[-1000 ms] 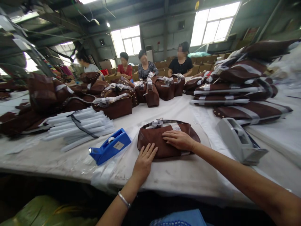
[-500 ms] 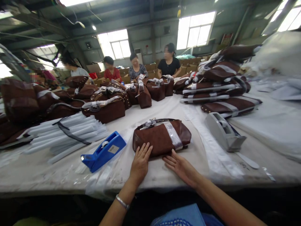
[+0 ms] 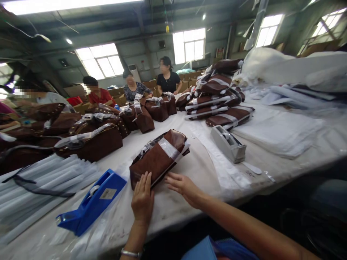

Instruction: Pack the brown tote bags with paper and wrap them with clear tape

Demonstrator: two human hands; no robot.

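- The brown bag (image 3: 155,159) lies at the near middle of the worktop (image 3: 168,213), set aslant, its left end nearer the person and its right end farther off. That places it within easy reach of both hands.
- The left hand (image 3: 142,202) rests on the near left end of the bag, its fingers straight and almost pressed together, pinching nothing. The flat touch looks meant to steady that end.
- The right hand (image 3: 185,187) is by the bag's near long edge, fingers outstretched and close together, gripping nothing. Whether the tips touch the bag, I cannot tell; from there they could guide or brace that side.
- A pale shiny band (image 3: 168,148) crosses the bag toward its right end, probably to hold its wrapping snug.
- A blue tape dispenser (image 3: 92,202) stands to the left of the bag and a grey tape dispenser (image 3: 229,144) to the right, likely so that tape is handy on either side.
- On the left, a dark strap (image 3: 42,187) lies across the white rolls (image 3: 62,173), seemingly to bundle them.
- At the far right, banded bags (image 3: 217,112) are piled flat, presumably to save room; at the far left, other bags (image 3: 94,142) stand crowded together.
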